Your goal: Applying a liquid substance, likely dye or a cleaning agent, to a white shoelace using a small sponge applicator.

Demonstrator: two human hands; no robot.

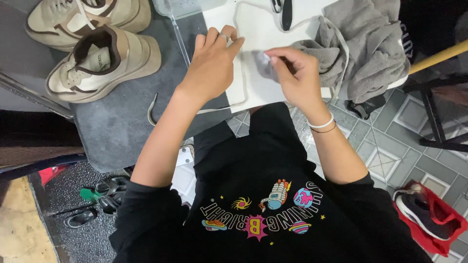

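My left hand (212, 65) lies on the edge of a white board (261, 29), fingers close together, a ring on one finger, pressing a white shoelace (240, 83) that loops around the board. My right hand (295, 73) pinches a small grey piece of cloth (263, 61) on the board between thumb and fingers. A white band and a thin dark bracelet circle that wrist. A grey towel (370, 44) lies bunched just right of my right hand.
A pair of cream and brown sneakers (97, 53) sits on a grey mat (117, 122) at the upper left. Scissors (283, 10) lie at the board's top. A red bag holding a dark shoe (429, 214) rests on the tiled floor at the lower right. A wooden pole (438, 56) crosses the right edge.
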